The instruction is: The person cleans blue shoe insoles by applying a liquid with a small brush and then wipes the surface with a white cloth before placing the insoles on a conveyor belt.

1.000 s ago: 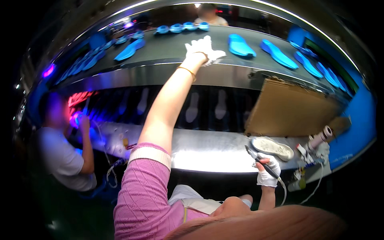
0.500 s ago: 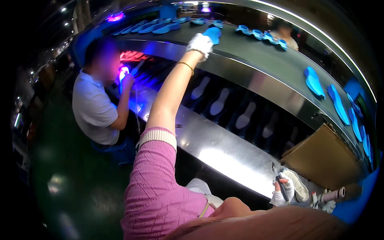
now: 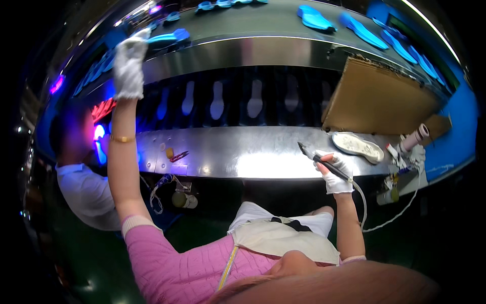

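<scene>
My left hand (image 3: 130,66), in a white glove, is stretched out at the far left by the belt's edge. Its fingers point away and are smeared by motion. A blue shoe sole (image 3: 171,37) lies right beside those fingers, partly hidden behind the glove; whether they touch it I cannot tell. My right hand (image 3: 334,175), in a white glove with bare fingertips, is closed around a black corded pen-like tool (image 3: 331,168). Its dark tip points up and left over the metal bench. Next to that hand lies a white shoe sole (image 3: 357,147).
Several blue soles (image 3: 315,18) lie along the dark green belt (image 3: 253,23). Sole-shaped patches show in the dark recess above the metal bench (image 3: 212,149). A cardboard sheet (image 3: 379,99) leans at right, near a pink cylinder (image 3: 416,138). Red snips (image 3: 179,156) lie left; a co-worker (image 3: 86,187) sits beyond.
The view has swung, so bench and belt now run nearly level. My left hand has come off the blue sole it was reaching onto. My right hand still grips the corded tool.
</scene>
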The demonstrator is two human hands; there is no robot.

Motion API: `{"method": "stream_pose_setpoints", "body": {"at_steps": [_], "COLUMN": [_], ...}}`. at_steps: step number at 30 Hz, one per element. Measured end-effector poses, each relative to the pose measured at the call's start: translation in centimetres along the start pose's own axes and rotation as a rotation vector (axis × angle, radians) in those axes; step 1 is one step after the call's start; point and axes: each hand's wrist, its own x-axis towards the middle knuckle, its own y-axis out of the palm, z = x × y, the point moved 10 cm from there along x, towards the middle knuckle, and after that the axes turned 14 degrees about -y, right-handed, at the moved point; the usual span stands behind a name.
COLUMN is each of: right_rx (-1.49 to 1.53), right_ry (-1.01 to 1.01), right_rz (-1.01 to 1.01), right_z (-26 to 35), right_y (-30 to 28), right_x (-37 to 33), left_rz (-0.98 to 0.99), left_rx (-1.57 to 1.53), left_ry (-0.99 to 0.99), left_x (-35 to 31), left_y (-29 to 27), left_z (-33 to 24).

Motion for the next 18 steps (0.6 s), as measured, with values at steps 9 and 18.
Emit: {"method": "stream_pose_setpoints", "body": {"at_steps": [9, 18], "right_rx": [0.081, 0.053], "right_ry": [0.08, 0.224], "right_rz": [-0.085, -0.091], "right_z": [-1.4, -1.4], "right_y": [-0.8, -0.6], "right_x": [-1.4, -2.2], "left_rz": [0.243, 0.78], "left_rx": [-0.914, -1.591], "left_ry": [-0.298, -1.365], "left_x": [-8.6, -32.5], "left_y": [6.3, 23.8], "left_z": [-3.2, 10.1]}}
